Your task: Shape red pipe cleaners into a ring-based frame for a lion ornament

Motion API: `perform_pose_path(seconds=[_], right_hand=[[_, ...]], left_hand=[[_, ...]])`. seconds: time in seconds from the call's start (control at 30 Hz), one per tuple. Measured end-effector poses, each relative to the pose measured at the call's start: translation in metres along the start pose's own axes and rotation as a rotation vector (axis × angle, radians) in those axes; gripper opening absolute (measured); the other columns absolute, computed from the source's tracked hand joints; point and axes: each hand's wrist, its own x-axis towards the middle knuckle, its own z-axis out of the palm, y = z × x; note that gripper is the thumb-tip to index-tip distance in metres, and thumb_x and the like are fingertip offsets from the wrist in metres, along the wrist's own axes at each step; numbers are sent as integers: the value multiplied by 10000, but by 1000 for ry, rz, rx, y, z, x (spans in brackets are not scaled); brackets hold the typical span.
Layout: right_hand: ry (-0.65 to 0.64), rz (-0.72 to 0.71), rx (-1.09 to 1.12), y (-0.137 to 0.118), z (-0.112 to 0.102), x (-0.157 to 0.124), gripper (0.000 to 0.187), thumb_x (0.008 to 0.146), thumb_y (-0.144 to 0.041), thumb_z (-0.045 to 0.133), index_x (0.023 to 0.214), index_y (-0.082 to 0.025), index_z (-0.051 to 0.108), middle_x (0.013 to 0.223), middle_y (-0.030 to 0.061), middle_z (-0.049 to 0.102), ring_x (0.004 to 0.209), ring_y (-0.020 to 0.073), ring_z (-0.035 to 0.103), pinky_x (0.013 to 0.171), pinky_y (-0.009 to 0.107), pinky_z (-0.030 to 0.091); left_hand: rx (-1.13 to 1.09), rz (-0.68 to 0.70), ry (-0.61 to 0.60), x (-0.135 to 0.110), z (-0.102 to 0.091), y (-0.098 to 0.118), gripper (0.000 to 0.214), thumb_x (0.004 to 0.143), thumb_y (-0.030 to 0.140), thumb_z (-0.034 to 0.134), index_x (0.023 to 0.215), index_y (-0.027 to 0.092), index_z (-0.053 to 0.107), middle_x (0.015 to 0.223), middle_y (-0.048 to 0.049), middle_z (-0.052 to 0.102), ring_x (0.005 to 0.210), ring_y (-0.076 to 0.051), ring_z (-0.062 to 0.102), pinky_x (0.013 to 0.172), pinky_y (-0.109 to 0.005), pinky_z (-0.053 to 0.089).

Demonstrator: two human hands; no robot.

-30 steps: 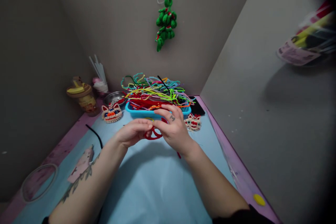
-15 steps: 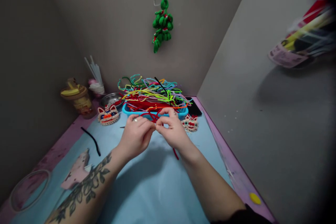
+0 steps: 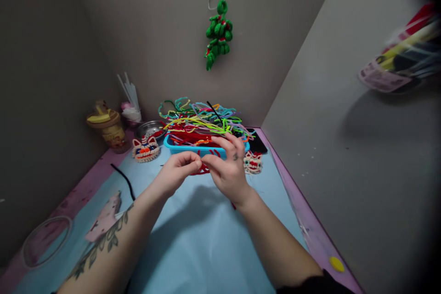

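Note:
My left hand (image 3: 178, 171) is closed in a pinch just in front of the blue basket. Its fingertips meet those of my right hand (image 3: 227, 167), whose thumb and fingers also pinch. Between and behind the fingertips shows a bent red pipe cleaner piece (image 3: 202, 170), partly hidden by the hands. The blue basket (image 3: 177, 148) behind them is heaped with many-coloured pipe cleaners (image 3: 193, 121). Beside my right hand lies a small white and red animal face (image 3: 253, 164). A larger cream face with orange and blue parts (image 3: 146, 149) sits to the left.
At the left lie a black pipe cleaner (image 3: 124, 181), a pink glue gun (image 3: 104, 220) and a clear ring (image 3: 46, 242). A brown cup (image 3: 112, 131) and a metal bowl (image 3: 149, 129) stand behind. A phone (image 3: 259, 141) lies right of the basket. A green ornament (image 3: 219, 34) hangs above.
My hands have turned, and my right fingers are lifted more. The red piece now hangs lower between them. The whole view has shifted slightly.

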Motion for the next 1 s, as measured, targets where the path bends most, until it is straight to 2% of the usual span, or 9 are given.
perform_pose_path(seconds=[0.17, 0.33, 0.43, 0.53, 0.63, 0.7, 0.77, 0.9, 1.0], right_hand=[[-54, -9, -25, 3, 3, -1, 144, 821, -176, 557, 796, -280, 654, 1302, 17, 500, 1303, 279, 289, 1094, 549, 200], [-154, 65, 40, 3, 4, -1, 132, 790, -142, 555, 758, -242, 634, 1284, 35, 500, 1323, 292, 270, 1101, 566, 168], [-190, 131, 113, 4, 3, 1, 129, 804, -171, 557, 747, -241, 649, 1244, 49, 505, 1314, 294, 295, 1098, 558, 191], [-140, 219, 277, 11, 0, 4, 155, 848, -251, 534, 916, -252, 674, 1333, 69, 437, 1315, 275, 330, 1085, 502, 269], [-24, 381, 499, 23, 0, 6, 329, 864, -343, 517, 1171, -239, 570, 1353, 110, 442, 1277, 249, 406, 1045, 451, 348], [7, 588, 640, 30, 5, 5, 365, 835, -393, 546, 1150, -209, 547, 1232, 125, 548, 1180, 244, 499, 992, 443, 397], [-70, 835, 839, 32, 13, 3, 367, 786, -435, 592, 1063, -197, 555, 1092, 112, 627, 1050, 238, 579, 901, 427, 454], [-238, 1115, 1381, 21, 24, 3, 400, 686, -422, 686, 1006, -217, 561, 985, 61, 676, 898, 205, 636, 736, 346, 493], [-161, 1154, 1548, 12, 26, 5, 436, 614, -349, 760, 977, -217, 559, 900, 27, 680, 819, 174, 636, 721, 313, 485]], left_hand=[[87, 26, -12, 0, 0, -4, 242, 720, 365, 686, 663, 149, 594, 653, 1, 562, 641, -127, 499, 649, -250, 419], [504, 250, 78, -6, 7, 1, 153, 781, 275, 623, 671, 172, 648, 697, -33, 620, 698, -158, 517, 686, -252, 389], [525, 289, 124, -6, 10, 2, 89, 729, 233, 675, 654, 185, 674, 693, -36, 637, 705, -166, 517, 693, -251, 379], [240, 105, 172, 0, 5, -2, 92, 688, 235, 714, 649, 166, 667, 657, -21, 622, 640, -145, 511, 614, -239, 381], [-250, -92, 236, 8, -6, -6, 122, 701, 220, 707, 650, 141, 629, 605, 4, 579, 566, -104, 496, 568, -218, 399], [-565, -204, 249, 11, -13, -7, 112, 727, 194, 689, 673, 142, 607, 603, 13, 570, 553, -90, 514, 574, -216, 432], [-776, -267, 234, 13, -18, -7, 96, 761, 181, 665, 703, 149, 594, 621, 14, 583, 567, -89, 546, 593, -221, 464], [-914, -231, 208, 13, -19, -8, 81, 812, 178, 611, 737, 151, 602, 673, -1, 628, 629, -106, 594, 648, -252, 500], [-914, -208, 184, 13, -14, -10, 51, 816, 163, 600, 775, 154, 628, 708, -12, 658, 663, -119, 611, 656, -257, 498]])
